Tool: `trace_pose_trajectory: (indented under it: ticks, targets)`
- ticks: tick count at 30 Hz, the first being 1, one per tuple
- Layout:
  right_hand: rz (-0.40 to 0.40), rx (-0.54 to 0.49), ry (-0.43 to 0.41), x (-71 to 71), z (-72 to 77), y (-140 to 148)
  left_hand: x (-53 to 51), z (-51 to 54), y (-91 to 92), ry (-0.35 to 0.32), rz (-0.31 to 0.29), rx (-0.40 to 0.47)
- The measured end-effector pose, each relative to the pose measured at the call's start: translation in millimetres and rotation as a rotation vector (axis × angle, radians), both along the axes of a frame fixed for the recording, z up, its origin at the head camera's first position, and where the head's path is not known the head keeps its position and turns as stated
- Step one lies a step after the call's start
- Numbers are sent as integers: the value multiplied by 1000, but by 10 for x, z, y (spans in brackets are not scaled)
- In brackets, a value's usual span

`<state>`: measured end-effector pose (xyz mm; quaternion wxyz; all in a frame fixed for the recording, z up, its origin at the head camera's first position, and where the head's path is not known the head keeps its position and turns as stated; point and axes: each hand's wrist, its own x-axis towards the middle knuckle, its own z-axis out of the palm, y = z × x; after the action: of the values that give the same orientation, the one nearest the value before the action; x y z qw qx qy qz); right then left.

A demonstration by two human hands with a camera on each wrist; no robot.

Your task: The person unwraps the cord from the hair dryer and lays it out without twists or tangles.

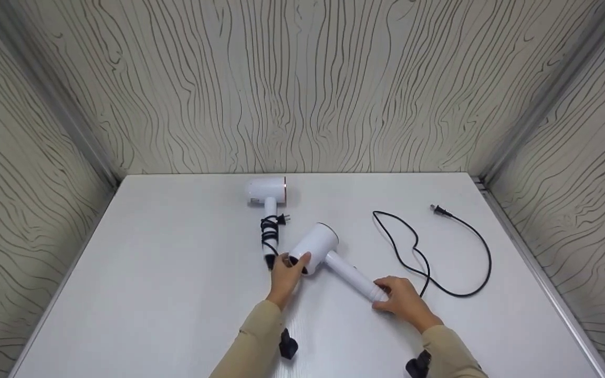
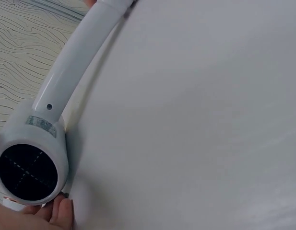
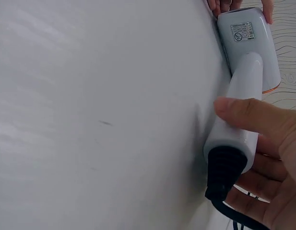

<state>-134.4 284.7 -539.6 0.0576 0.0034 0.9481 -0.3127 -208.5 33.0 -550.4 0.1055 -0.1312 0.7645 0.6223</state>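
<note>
A white hair dryer (image 1: 317, 244) lies slanted in the middle of the table, its handle pointing to the lower right. My left hand (image 1: 284, 277) holds the dark rear end of its barrel between thumb and fingers. At the far end of the handle my right hand (image 1: 405, 302) grips, thumb on one side and fingers on the other. The right wrist view shows the black cord sleeve (image 3: 225, 165) coming out below that grip. A round dark mesh (image 2: 28, 172) faces the left wrist camera, with fingers around its rim.
Behind and left lies a second white hair dryer (image 1: 266, 190), its black cord (image 1: 269, 231) wound round the handle. The held dryer's loose cord (image 1: 428, 262) loops over the table's right side, ending in a plug (image 1: 441, 211). Wood-patterned walls (image 1: 292, 94) enclose the white table (image 1: 176, 304).
</note>
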Motion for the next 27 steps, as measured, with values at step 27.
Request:
trace_pose_trajectory:
  ticks: [27]
  targets:
    - [-79, 46, 95, -8, -71, -51, 82, -20, -30, 71, -2, 49]
